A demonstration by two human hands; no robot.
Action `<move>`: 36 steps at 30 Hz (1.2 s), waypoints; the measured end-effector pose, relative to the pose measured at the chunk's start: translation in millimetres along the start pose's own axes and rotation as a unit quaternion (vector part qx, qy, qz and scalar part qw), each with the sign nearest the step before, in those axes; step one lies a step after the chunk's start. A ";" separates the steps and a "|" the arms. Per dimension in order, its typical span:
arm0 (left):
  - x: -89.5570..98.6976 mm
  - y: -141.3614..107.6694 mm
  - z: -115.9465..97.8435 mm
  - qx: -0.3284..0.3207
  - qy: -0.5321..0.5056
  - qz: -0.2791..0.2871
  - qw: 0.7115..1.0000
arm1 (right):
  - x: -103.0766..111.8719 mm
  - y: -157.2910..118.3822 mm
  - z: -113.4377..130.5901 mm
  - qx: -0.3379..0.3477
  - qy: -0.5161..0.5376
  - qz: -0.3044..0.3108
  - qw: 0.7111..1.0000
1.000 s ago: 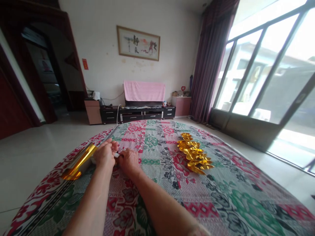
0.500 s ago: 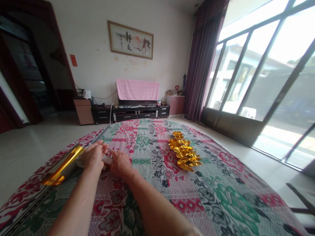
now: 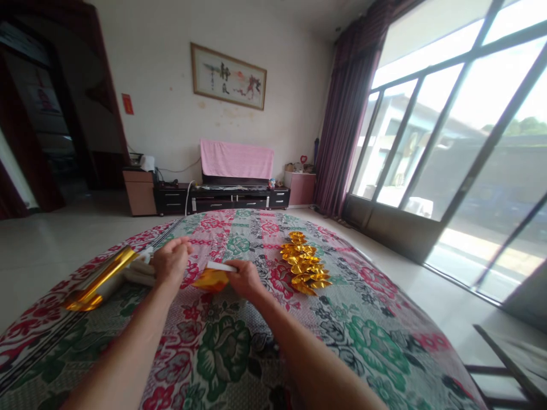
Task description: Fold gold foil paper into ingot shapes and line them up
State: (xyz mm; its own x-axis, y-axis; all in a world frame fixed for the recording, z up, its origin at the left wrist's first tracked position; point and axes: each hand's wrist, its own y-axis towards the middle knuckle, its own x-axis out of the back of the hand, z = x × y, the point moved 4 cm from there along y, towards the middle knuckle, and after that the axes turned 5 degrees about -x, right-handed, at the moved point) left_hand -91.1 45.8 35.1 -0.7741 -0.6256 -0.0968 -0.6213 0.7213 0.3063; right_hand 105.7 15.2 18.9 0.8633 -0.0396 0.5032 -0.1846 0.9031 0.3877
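My right hand (image 3: 248,279) grips one end of a folded piece of gold foil paper (image 3: 210,281), whose white edge faces up. It is held just over the patterned cloth. My left hand (image 3: 171,257) is a little to the left, apart from the paper. Its fingers are curled together, and what they hold, if anything, is too small to make out. Beside that hand lies a whitish bundle (image 3: 140,272), partly hidden by the wrist. Left of it is a curled sheaf of gold foil paper (image 3: 100,282).
A row of folded gold foil pieces (image 3: 304,263) sits on the flowered tablecloth (image 3: 371,347), right of my hands. Part of a dark-framed chair (image 3: 508,364) shows at the lower right. Beyond the table stands a low black cabinet (image 3: 213,202).
My hands have moved apart. The right has shifted right, bringing the gold foil paper into clear view. The left has come away from the whitish bundle. The camera has turned slightly right.
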 end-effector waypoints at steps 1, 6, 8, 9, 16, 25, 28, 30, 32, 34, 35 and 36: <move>-5.6 -4.0 -1.1 -0.023 0.031 0.029 0.999 | 7.2 -1.8 -7.5 -0.031 0.026 -0.012 0.999; -33.6 -36.1 -6.2 -0.080 0.111 0.176 0.975 | 25.8 -9.7 -37.7 -0.151 0.216 -0.058 0.963; -43.9 -50.4 -8.1 -0.062 0.101 0.248 0.961 | 26.1 -10.9 -41.7 -0.164 0.266 -0.057 0.948; -47.5 -56.5 -9.3 -0.048 0.093 0.274 0.956 | 25.6 -11.1 -42.2 -0.166 0.283 -0.055 0.943; -56.5 -78.2 -13.0 0.000 0.024 0.412 0.911 | 27.8 -10.9 -43.2 -0.182 0.327 -0.087 0.923; -58.1 -78.6 7.4 -0.016 0.079 0.442 0.894 | 35.5 -13.0 -37.2 -0.166 0.330 -0.101 0.924; -58.5 -77.3 8.8 -0.037 0.110 0.436 0.892 | 39.6 -13.9 -33.3 -0.153 0.312 -0.119 0.930; -58.9 -77.3 9.1 -0.034 0.117 0.440 0.890 | 40.7 -13.1 -33.5 -0.149 0.306 -0.124 0.932; -59.5 -77.7 9.4 -0.022 0.116 0.446 0.887 | 39.3 -11.5 -35.9 -0.151 0.309 -0.116 0.932; -59.9 -78.2 9.2 -0.008 0.109 0.453 0.885 | 36.6 -9.6 -39.1 -0.155 0.320 -0.100 0.929; -59.9 -78.3 8.8 -0.002 0.105 0.456 0.884 | 35.4 -8.9 -40.5 -0.157 0.325 -0.094 0.928; -59.9 -78.4 8.3 0.003 0.102 0.458 0.883 | 34.6 -8.4 -41.5 -0.159 0.330 -0.089 0.926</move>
State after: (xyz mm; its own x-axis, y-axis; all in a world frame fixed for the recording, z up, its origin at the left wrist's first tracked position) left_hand 2.9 29.2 9.0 -0.9147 0.1802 0.3618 0.2526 0.9537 0.1635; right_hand 156.6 24.0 1.0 0.9853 -0.0248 -0.1691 0.0454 0.9919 0.1187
